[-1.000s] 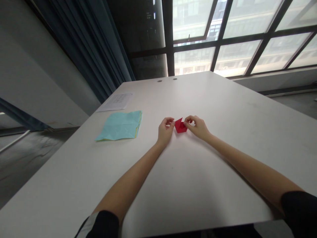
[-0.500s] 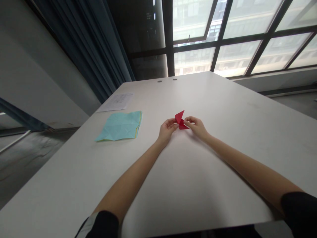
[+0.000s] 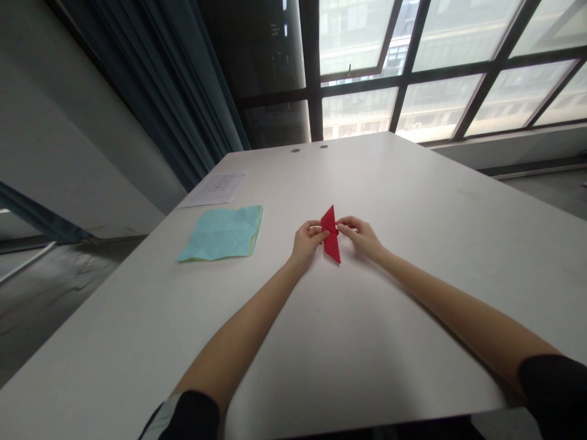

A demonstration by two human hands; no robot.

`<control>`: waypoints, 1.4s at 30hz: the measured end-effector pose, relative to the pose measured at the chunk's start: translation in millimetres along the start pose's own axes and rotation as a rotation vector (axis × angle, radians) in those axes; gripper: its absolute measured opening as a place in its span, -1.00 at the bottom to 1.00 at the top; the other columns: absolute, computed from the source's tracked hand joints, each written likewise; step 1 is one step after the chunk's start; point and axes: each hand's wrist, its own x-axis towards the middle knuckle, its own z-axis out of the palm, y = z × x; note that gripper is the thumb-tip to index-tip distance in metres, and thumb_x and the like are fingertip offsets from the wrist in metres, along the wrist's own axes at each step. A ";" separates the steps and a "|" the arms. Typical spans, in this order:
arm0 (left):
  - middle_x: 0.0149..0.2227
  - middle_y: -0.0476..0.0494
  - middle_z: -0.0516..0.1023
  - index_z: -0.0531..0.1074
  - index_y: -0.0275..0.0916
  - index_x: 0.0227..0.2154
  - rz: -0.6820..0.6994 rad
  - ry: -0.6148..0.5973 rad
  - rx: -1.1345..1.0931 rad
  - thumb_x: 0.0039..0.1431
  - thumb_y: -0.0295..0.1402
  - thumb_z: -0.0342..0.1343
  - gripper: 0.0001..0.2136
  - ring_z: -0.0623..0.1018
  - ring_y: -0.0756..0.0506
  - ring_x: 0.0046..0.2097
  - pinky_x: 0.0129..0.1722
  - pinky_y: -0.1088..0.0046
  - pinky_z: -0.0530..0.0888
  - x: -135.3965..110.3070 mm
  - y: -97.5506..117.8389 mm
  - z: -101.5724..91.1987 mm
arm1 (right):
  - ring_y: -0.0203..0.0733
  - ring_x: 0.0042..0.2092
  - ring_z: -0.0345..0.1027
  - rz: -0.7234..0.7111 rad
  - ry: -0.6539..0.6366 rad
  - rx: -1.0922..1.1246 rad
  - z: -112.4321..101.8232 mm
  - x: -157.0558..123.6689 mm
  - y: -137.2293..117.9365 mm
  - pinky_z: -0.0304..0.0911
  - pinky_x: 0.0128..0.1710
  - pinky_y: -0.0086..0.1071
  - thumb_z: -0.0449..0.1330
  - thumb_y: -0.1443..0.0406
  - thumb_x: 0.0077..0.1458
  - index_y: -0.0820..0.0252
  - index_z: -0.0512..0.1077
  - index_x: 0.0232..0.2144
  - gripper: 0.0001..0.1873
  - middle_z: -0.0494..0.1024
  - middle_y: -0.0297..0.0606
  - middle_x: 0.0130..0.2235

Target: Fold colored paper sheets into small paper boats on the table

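Note:
A small piece of folded red paper (image 3: 331,244) is held between my hands above the middle of the white table. It has two pointed ends, one pointing away from me and one toward me. My left hand (image 3: 306,243) pinches its left side, thumb on top and fingers behind. At the right edge, my right hand (image 3: 362,235) pinches a small part near the paper's middle, with thumb and forefinger close together. The fingertips partly hide the folds there.
A stack of creased light-blue paper (image 3: 222,232) with yellow edges lies to the left on the white table (image 3: 394,342). Behind it is a printed white sheet (image 3: 215,188). Beyond the table stand a blue curtain (image 3: 169,79) and framed windows (image 3: 360,113).
The red paper has turned and flattened, from a twisted shape with a raised flap to a long form pointing toward and away from me. Both hands stay in nearly the same place.

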 end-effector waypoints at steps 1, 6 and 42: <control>-0.56 0.07 0.46 0.30 -0.28 -0.37 0.000 -0.024 0.008 -0.29 -0.42 0.27 -0.66 0.46 0.05 -0.50 -0.42 0.52 0.35 -1.2 0.4 0.9 | -0.26 -0.36 0.29 0.006 -0.014 0.020 0.2 -0.2 -1.0 0.20 -0.37 -0.37 0.14 0.10 -0.04 0.19 0.42 -0.36 -0.71 0.49 -0.27 -0.37; -0.53 0.04 0.49 0.30 -0.27 -0.34 -0.036 -0.127 0.078 -0.29 -0.41 0.28 -0.63 0.48 0.02 -0.49 -0.43 0.51 0.37 -8.8 4.4 5.4 | -0.27 -0.43 0.29 0.048 -0.031 0.104 2.3 -0.1 -3.3 0.21 -0.42 -0.37 0.20 0.08 -0.11 0.22 0.43 -0.46 -0.69 0.48 -0.29 -0.47; -0.57 -0.04 0.49 0.42 -0.32 -0.53 0.074 -0.108 0.320 -0.14 -0.25 0.22 -0.78 0.45 0.03 -0.53 -0.49 0.52 0.37 -2.3 -3.7 -1.9 | -0.32 -0.46 0.28 0.183 0.039 0.361 3.1 1.6 -2.0 0.13 -0.54 -0.46 0.26 0.06 -0.20 0.20 0.37 -0.37 -0.61 0.47 -0.34 -0.47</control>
